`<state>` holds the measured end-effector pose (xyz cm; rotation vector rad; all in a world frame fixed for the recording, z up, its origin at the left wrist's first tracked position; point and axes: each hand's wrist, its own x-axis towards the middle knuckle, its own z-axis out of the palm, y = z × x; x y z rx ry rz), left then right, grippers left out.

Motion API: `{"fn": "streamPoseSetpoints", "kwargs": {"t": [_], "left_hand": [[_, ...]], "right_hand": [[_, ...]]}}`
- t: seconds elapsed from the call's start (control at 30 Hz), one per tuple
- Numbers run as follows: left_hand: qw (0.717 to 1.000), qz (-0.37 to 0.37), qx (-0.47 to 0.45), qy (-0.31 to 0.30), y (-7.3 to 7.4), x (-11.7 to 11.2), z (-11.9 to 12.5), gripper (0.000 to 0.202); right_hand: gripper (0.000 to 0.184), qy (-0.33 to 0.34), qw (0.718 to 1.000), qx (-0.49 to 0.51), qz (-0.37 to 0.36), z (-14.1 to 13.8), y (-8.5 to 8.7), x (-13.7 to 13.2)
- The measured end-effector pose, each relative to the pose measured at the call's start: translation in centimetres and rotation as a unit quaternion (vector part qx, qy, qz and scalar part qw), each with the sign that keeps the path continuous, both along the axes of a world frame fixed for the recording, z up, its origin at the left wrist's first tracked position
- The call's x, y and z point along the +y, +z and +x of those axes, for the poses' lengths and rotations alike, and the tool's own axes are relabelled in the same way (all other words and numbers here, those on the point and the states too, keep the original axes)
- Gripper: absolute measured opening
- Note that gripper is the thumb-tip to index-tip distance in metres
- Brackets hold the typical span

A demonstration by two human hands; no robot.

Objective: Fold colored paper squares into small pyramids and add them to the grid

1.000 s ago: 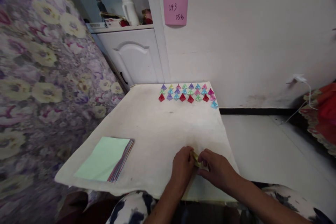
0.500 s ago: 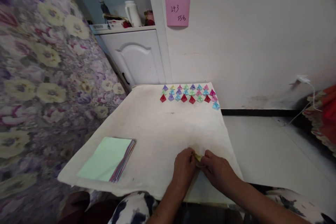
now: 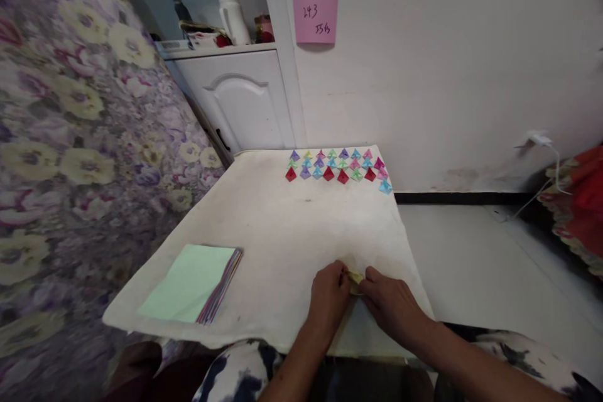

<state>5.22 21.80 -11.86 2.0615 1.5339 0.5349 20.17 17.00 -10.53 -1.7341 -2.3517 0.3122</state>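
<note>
Near the table's front right, a small piece of yellow paper [image 3: 355, 279] is pinched between my two hands. My left hand [image 3: 328, 292] grips its left end with fingers curled. My right hand [image 3: 392, 303] holds the right end between thumb and fingers. Most of the paper is hidden by the fingers, so its folds cannot be made out. A stack of coloured paper [image 3: 192, 282], light green sheet on top, lies at the front left. Several small folded paper pieces [image 3: 328, 174] in red, blue, green, purple and pink stand in rows along the far right edge.
The table is covered with a cream cloth [image 3: 264, 220]. A wall with a pink note [image 3: 315, 11] rises behind it, beside a white cabinet [image 3: 242, 97]. A flowered curtain [image 3: 94, 157] hangs at the left. A plug with a white cable [image 3: 558, 163] is at the right.
The whole view has shifted slightly. Both hands keep their hold on the yellow paper, with only a slight change in their position.
</note>
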Motion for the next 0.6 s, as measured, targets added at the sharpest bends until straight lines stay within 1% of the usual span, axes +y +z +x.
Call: {"fn": "streamPoseSetpoints", "kwargs": {"t": [0.27,0.43,0.6], "left_hand": [[1.000,0.003,-0.022,-0.007,0.42,-0.13,-0.20,0.015],[1.000,-0.002,-0.023,-0.004,0.40,-0.02,-0.07,0.018],[1.000,-0.002,-0.020,-0.003,0.29,0.27,0.13,0.017]], "right_hand": [[0.012,-0.006,0.999,0.032,0.008,0.65,0.20,-0.16],[0.015,-0.003,1.000,0.010,0.007,0.54,0.46,0.02],[0.015,0.000,1.000,-0.004,-0.006,0.49,0.19,0.38]]}}
